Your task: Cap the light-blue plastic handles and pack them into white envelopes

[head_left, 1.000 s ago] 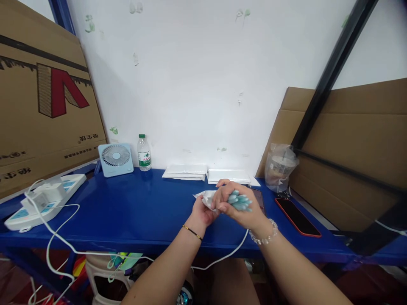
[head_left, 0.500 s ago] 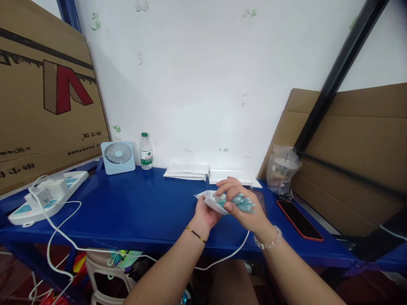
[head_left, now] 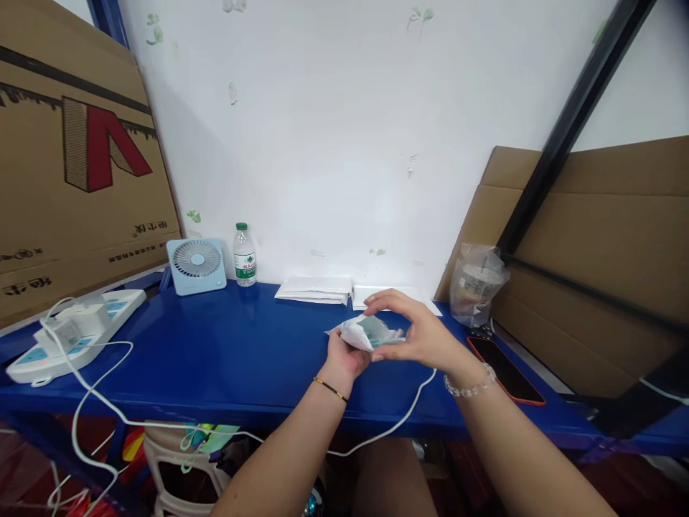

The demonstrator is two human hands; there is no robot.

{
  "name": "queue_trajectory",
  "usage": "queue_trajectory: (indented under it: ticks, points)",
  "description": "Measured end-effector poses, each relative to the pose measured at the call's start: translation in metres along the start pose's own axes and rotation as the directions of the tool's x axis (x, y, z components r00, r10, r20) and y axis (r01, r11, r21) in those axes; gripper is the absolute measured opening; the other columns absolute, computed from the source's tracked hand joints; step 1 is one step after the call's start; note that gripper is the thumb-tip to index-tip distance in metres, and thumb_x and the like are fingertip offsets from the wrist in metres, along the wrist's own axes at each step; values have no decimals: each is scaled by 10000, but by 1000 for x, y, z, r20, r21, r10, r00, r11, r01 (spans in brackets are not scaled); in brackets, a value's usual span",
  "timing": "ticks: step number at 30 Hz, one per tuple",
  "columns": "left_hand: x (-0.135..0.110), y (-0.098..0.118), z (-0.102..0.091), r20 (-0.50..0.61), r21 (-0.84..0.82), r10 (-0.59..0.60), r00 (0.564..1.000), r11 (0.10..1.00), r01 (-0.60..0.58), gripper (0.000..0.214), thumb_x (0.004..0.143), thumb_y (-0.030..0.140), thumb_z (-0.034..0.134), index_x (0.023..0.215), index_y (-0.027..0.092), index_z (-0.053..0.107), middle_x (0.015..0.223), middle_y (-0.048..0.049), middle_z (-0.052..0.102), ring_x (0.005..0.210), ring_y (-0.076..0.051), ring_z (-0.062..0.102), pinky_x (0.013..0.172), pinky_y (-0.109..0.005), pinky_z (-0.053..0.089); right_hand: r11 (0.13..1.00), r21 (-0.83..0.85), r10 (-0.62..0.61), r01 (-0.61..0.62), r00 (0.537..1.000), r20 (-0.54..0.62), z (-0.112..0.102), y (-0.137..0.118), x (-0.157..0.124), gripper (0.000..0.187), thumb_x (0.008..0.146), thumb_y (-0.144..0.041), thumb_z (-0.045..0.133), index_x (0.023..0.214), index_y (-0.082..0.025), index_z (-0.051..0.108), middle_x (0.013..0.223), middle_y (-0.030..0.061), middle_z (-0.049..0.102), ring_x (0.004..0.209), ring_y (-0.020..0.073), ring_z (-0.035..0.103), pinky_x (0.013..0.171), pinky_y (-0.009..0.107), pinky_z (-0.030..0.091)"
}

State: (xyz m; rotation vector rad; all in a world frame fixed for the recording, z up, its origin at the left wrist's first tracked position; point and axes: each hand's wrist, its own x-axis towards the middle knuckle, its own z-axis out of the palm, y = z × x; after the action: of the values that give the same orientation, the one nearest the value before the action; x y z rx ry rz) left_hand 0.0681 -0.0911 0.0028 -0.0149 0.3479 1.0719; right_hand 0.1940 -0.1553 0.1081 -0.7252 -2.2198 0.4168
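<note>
A white pouch point(head_left: 356, 333) lies in my left hand point(head_left: 346, 357), whose fingers close round its lower left end. Pale blue things point(head_left: 380, 332) show in its mouth, which faces right; earlier they look like thin sticks. Curved round that mouth is my right hand point(head_left: 417, 327), thumb at the lower edge and fingertips at the upper edge. Its palm is close to the ends of the pale blue contents, partly hiding them. Both hands are above the blue table point(head_left: 258, 352).
White flat packets point(head_left: 313, 289) lie against the wall. A fan point(head_left: 197, 266) and a water bottle point(head_left: 245, 257) stand at the back left, a power strip point(head_left: 115, 305) further left. At right are a phone point(head_left: 506, 370) and a bagged cup point(head_left: 476, 286). A white cable point(head_left: 401, 424) hangs along the front edge.
My right hand has opened from its grip on the pale blue sticks and now spans the pouch's mouth. The sticks stand out less from the pouch. The view has shifted slightly.
</note>
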Motion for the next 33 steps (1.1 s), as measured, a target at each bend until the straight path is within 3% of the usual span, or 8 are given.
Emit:
queue_trajectory:
  ticks: [5,12,18,22,25,27,29,33]
  points:
    - [-9,-1,2,-48,-42,-9,999,999,7,223,739,248,430,870,113,551,802,-102,604,719,-249,617,630,-364,508,999,-37,-15,10,992,-129,13,14,-6,129,755,-345,679,746,-217,672,1028,62,593,976,221,557,844,396,463]
    - [-11,2,1,-70,-34,10,998,999,-13,282,724,272,434,919,108,554,794,-106,615,720,-261,616,646,-381,496,987,-125,-115,101,988,-105,12,16,-25,316,853,-432,527,1082,-247,641,1164,91,547,1086,248,510,903,416,441]
    - [-17,2,3,19,-7,-61,998,998,61,395,715,323,428,982,62,558,871,-154,630,808,-292,619,695,-392,493,890,-404,-221,212,975,23,13,25,-40,265,792,-312,639,1055,-279,646,1138,77,580,1014,238,546,850,419,451]
    - [-16,4,3,34,42,-87,996,995,85,420,780,393,408,1007,66,540,928,-160,619,855,-291,605,724,-398,488,881,-425,-261,206,962,-76,16,35,-43,237,840,-149,527,997,-271,655,1068,72,606,949,193,575,766,351,488]
    - [-21,16,-12,-119,233,114,986,969,-84,349,812,377,458,1040,123,525,982,-118,598,910,-248,583,751,-333,468,889,-409,-256,206,964,-70,21,37,-53,197,843,-138,516,935,-240,658,949,64,645,865,176,597,721,319,489]
    - [-34,26,-30,-133,472,459,879,809,-351,304,811,338,516,1089,213,515,1067,-57,573,990,-190,542,777,-248,429,907,-374,-196,193,980,28,28,37,-63,134,846,-179,540,893,-222,658,912,58,660,828,170,607,723,311,484]
    - [-57,34,-50,124,680,635,762,505,-532,309,813,356,544,1109,266,539,1139,-31,546,1044,-170,493,804,-211,389,935,-326,-106,139,987,119,40,36,-75,110,854,-239,554,855,-213,661,875,50,665,792,163,612,716,296,478]
    - [-105,32,-76,520,853,167,838,-42,-520,387,674,411,691,1000,211,633,895,-34,580,768,-162,498,715,-243,392,971,-236,74,-41,989,131,70,40,-97,165,876,-288,529,807,-209,656,796,35,662,740,156,612,682,268,471]
